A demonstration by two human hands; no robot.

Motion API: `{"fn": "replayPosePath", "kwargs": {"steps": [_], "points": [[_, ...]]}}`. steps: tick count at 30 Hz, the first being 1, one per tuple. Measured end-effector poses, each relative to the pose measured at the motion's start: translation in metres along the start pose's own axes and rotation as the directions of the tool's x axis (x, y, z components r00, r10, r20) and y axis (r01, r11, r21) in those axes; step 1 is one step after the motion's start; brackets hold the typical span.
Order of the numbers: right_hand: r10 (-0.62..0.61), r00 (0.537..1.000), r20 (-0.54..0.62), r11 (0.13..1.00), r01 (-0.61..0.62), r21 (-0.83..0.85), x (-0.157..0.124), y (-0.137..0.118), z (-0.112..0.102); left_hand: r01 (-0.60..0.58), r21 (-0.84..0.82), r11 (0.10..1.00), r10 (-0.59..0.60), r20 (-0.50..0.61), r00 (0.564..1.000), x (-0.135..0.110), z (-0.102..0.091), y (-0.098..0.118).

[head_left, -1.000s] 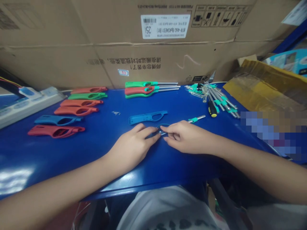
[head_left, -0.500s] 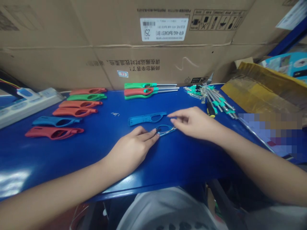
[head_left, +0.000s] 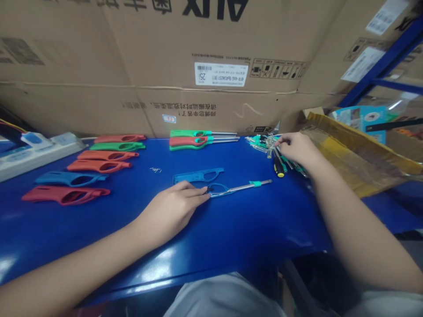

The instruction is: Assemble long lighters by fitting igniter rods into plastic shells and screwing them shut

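Observation:
My left hand (head_left: 175, 206) lies on the blue table (head_left: 231, 220), fingers together, their tips pressing the handle end of a blue lighter half-shell with a metal tube (head_left: 238, 188). A second blue half-shell (head_left: 198, 175) lies just behind it. My right hand (head_left: 295, 147) is far right at the back, fingers curled into a pile of metal tube parts with green collars (head_left: 264, 141); what it pinches is too small to name. A yellow-and-black screwdriver (head_left: 278, 168) lies beside that hand.
Red, green and blue lighter shells (head_left: 99, 166) lie in a row at left. Three finished lighters (head_left: 198, 140) rest at the back. Small screws (head_left: 156, 169) sit mid-table. Cardboard boxes (head_left: 198, 66) wall the back; a white power strip (head_left: 33, 152) is far left, a yellow bag (head_left: 357, 149) right.
My right hand left the blue lighter part and travelled right and back to the pile of tube parts. The left hand stayed on the part. The camera tilted up.

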State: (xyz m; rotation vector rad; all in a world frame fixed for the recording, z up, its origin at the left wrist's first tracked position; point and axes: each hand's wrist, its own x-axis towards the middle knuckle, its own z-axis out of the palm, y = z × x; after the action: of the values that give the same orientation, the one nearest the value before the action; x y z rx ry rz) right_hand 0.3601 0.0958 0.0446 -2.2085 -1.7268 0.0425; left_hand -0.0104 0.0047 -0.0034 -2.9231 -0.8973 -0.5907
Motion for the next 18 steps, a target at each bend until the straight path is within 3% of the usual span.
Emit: {"fn": "replayPosePath", "kwargs": {"steps": [5, 10, 18], "points": [[-0.134, 0.987, -0.085, 0.990, 0.130, -0.051, 0.007, 0.004, 0.020, 0.015, -0.090, 0.996, -0.015, 0.006, 1.000, 0.000, 0.000, -0.003], [-0.153, 0.980, -0.127, 0.984, 0.139, -0.111, 0.010, 0.007, 0.046, 0.021, -0.120, 0.993, -0.018, 0.021, 1.000, -0.001, -0.001, -0.008], [-0.196, 0.977, -0.084, 0.973, 0.183, -0.141, 0.009, 0.004, 0.058, 0.006, -0.154, 0.988, -0.007, -0.008, 1.000, 0.002, 0.000, -0.010]]}}
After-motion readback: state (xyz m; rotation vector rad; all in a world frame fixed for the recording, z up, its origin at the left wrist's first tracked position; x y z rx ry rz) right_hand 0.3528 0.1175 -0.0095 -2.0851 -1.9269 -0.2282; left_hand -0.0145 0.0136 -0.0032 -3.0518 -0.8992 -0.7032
